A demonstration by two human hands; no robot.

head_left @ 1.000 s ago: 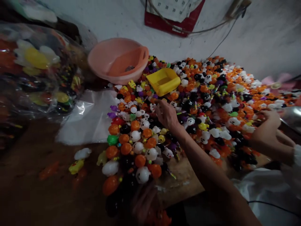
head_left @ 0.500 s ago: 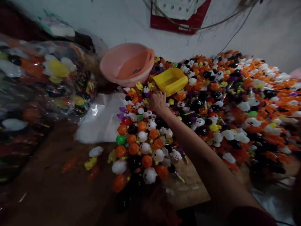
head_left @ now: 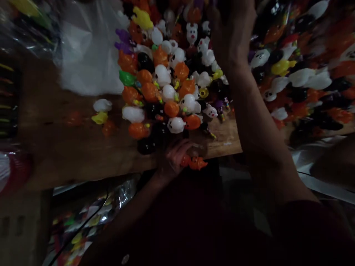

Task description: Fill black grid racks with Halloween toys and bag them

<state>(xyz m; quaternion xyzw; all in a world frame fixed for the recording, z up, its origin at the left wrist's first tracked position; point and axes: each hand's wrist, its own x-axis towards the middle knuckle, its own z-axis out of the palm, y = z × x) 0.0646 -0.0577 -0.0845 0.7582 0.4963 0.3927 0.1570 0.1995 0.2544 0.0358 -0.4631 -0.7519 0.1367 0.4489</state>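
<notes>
At the table's front edge, my left hand (head_left: 177,152) is closed around small orange plastic toy figures (head_left: 197,163), which poke out past its fingers. Their exact number is hard to make out in the dim light. My right hand (head_left: 231,31) is over the toy pile near the top of the view; its fingers are dark, blurred and partly cut off by the frame. Between the hands lie rows of little toys: a white ghost-like figure (head_left: 176,125), an orange one (head_left: 171,108), black ones (head_left: 146,145) and a green one (head_left: 127,78).
A white plastic sheet or bag (head_left: 88,55) lies at the left on the wooden table (head_left: 69,155). A few loose toys (head_left: 102,105) rest in front of it. More toys (head_left: 302,77) are heaped at right. Bagged colourful items (head_left: 83,221) sit below the table.
The view has tilted down, taking the basin and yellow scoop out of sight. My right hand has left its place beside the scoop. My left hand now shows more clearly, with orange figures.
</notes>
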